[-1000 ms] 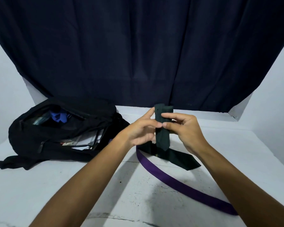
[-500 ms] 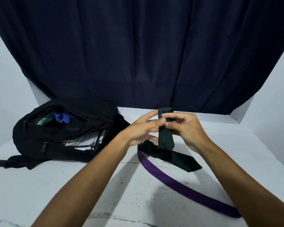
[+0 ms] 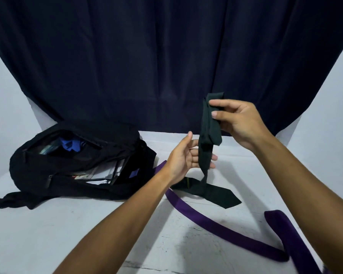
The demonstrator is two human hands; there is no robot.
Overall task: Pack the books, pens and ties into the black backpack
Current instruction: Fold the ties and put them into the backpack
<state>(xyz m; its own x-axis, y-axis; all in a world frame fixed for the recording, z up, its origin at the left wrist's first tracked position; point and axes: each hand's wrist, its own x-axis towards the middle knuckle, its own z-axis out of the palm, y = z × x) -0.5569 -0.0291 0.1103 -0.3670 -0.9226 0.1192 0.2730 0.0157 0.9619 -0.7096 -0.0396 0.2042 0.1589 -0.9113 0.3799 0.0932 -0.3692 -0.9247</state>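
Right hand [image 3: 239, 123] has lifted the dark tie [image 3: 209, 133]; left hand [image 3: 183, 160] let go

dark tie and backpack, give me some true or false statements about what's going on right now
1. The right hand pinches the folded top of the dark tie. True.
2. The dark tie is fully lifted off the table. False: its pointed end lies on the table.
3. The purple tie lies on the table. True.
4. The black backpack is zipped shut. False: it is open, with papers and something blue showing inside.
5. The left hand grips the purple tie. False: its straight fingers sit behind the hanging dark tie.
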